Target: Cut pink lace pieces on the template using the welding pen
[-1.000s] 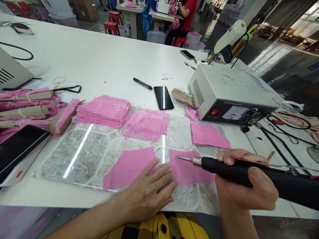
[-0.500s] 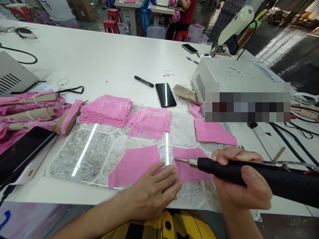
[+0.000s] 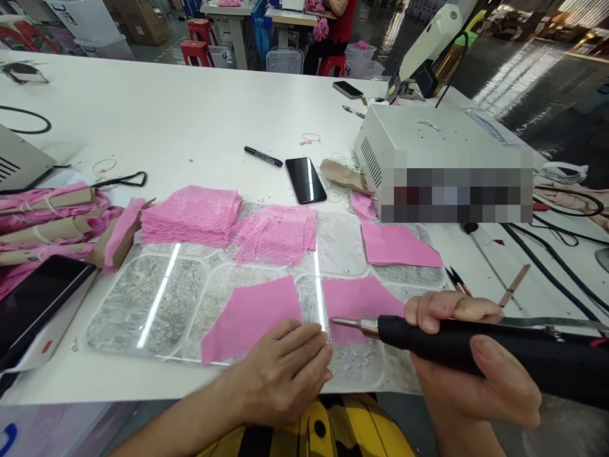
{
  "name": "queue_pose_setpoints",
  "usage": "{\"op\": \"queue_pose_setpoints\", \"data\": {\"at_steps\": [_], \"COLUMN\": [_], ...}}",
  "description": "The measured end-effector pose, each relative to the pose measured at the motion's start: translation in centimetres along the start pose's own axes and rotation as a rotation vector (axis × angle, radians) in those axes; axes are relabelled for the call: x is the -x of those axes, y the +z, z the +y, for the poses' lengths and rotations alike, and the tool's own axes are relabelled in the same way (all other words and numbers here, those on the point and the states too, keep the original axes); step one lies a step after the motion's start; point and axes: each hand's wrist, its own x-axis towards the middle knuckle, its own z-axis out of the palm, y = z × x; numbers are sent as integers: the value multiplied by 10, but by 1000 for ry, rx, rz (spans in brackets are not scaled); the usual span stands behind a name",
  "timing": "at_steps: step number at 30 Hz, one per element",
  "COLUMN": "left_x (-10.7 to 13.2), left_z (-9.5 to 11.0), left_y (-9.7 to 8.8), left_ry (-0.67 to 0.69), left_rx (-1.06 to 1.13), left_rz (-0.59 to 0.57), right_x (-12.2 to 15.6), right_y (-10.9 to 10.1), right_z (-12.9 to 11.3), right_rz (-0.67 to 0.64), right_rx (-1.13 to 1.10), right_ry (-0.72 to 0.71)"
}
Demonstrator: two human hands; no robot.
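My right hand [image 3: 476, 355] is wrapped round a thick black handheld power tool [image 3: 442, 336] with a slim metal tip. The tip points left, over a pink cut fabric piece [image 3: 361, 298]; whether it touches the cloth I cannot tell. My left hand [image 3: 285, 368] lies low on the clear mat [image 3: 143, 304], fingers extended side by side and slightly bent, thumb hidden. Its fingertips are between that piece and a second pink fabric piece [image 3: 257, 311], whose lower right part it covers. Behind them are a stack of pink lace pieces [image 3: 190, 216] and a smaller looser lace pile [image 3: 278, 235].
A pink fabric stack [image 3: 402, 245] lies before a grey machine box [image 3: 438, 133] with cables at right. Phones [image 3: 305, 180], a black marker [image 3: 263, 156] and tied pink bundles [image 3: 47, 222] are on the table. A person in red [image 3: 337, 25] sits beyond.
My left hand's fingers have drawn together and curled, and the hand has pulled back slightly. The tool stays in my right hand, its tip still over the right pink piece. The view has shifted slightly.
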Motion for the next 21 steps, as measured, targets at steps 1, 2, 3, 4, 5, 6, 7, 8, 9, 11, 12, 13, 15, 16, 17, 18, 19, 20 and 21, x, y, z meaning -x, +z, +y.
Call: {"op": "queue_pose_setpoints", "data": {"at_steps": [1,2,3,4,5,6,7,8,9,11,12,13,15,16,17,18,19,20,21], "left_x": [0,-1,-2,-2,-2,-3,-3,-2,-2,-1,-1,0,1,2,3,5,7,9,11], "left_z": [0,0,0,0,0,0,1,1,2,3,4,4,6,7,8,8,9,9,9], "left_y": [0,1,1,1,1,2,2,2,2,2,2,2,0,-1,-2,-4,-6,-8,-10], "left_ry": [2,6,10,18,31,49,74,106,141,205,230,249,271,277,274,260,234,192,137], "left_rx": [7,14,22,28,33,37,39,40,39,39,39,37,34,31,22,10,-4,-23,-43], "left_rz": [3,4,-1,-15,-41,-73,-108,-137,-155,-156,-146,-134,-121,-120,-120,-118,-109,-90,-64], "right_x": [1,1,2,2,2,2,2,2,3,4,4,5,6,7,7,7,7,7,6], "right_y": [0,0,0,-1,-1,-1,-2,-2,-3,-4,-5,-5,-4,-3,-2,0,2,5,7], "right_z": [0,1,2,3,3,4,4,4,3,2,0,-1,-2,-2,-2,0,2,4,7], "right_rz": [0,0,-2,-6,-10,-10,-7,-1,10,49,77,108,158,163,155,137,113,92,74], "right_rx": [7,15,25,34,40,46,51,55,59,63,63,63,63,62,57,47,34,21,10], "right_ry": [1,1,2,-3,-7,-8,-6,-7,-5,-2,4,20,47,51,49,38,23,7,-9]}}
